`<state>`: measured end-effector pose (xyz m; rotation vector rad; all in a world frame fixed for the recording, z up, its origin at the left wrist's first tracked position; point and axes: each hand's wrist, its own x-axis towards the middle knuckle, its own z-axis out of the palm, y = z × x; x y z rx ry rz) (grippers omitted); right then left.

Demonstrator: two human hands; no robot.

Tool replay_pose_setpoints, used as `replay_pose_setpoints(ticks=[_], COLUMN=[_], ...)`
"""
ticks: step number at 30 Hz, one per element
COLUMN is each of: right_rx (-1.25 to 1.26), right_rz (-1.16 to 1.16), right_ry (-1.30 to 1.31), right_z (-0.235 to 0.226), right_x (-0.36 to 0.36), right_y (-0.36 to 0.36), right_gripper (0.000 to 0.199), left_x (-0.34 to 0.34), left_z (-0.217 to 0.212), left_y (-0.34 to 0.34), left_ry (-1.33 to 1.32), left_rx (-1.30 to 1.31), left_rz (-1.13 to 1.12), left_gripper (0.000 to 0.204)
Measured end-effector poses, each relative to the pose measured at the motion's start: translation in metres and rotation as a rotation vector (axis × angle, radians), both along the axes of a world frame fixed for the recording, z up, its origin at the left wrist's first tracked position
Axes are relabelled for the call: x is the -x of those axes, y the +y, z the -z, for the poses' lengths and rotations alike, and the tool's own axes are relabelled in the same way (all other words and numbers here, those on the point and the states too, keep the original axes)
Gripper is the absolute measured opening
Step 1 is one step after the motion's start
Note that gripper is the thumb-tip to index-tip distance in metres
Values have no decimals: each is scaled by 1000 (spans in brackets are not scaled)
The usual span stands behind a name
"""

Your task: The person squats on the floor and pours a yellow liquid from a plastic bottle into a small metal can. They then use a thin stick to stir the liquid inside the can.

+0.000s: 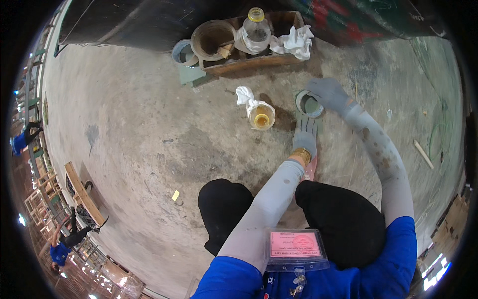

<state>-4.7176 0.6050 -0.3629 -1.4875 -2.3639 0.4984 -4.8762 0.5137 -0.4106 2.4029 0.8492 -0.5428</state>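
My right hand [328,93], in a grey glove, grips the edge of a small round pot [310,105], pale at the rim and grey inside. Below the pot, my gloved left hand [304,136] has its fingers stretched out flat, close to the pot's near side. A greenish flat piece shows around those fingers; what lies under the palm is hidden. To the left stands a glass bottle [262,117] with a yellow rim and amber contents. White cloth [244,96] is tied at its side.
Against the dark surface at the back, a wooden box [259,64] holds a wide round container [211,40], a clear bottle [256,31] and crumpled white cloth [296,42]. Another tin [185,52] stands beside it. A stick [423,154] lies right; people are far left.
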Motion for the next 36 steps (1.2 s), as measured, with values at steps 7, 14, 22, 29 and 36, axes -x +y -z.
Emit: replay_pose_setpoints(ticks=[7,14,22,29,36], right_rx=[353,228,395,289,379], right_rz=[-157,904,1170,1150,1274], right_ry=[-146,1050,-145,-157,-85], right_z=[-62,-89,69,74,45], right_x=[70,-43,-57,-71,-52], right_y=[-11,-9,-146,-158,-215], right_gripper=[13,32,41,28,23], left_x=[-20,15,152,150,129], left_z=[17,14,-9,-2,-27], left_y=[-6,-3,-26,84,99], left_ry=[-4,-95,-601,-990,-1027], left_rx=[395,-183,652,807,314], left_rz=[-59,-54,-1573,-2377,-2152], left_gripper=[58,48,49,57,38])
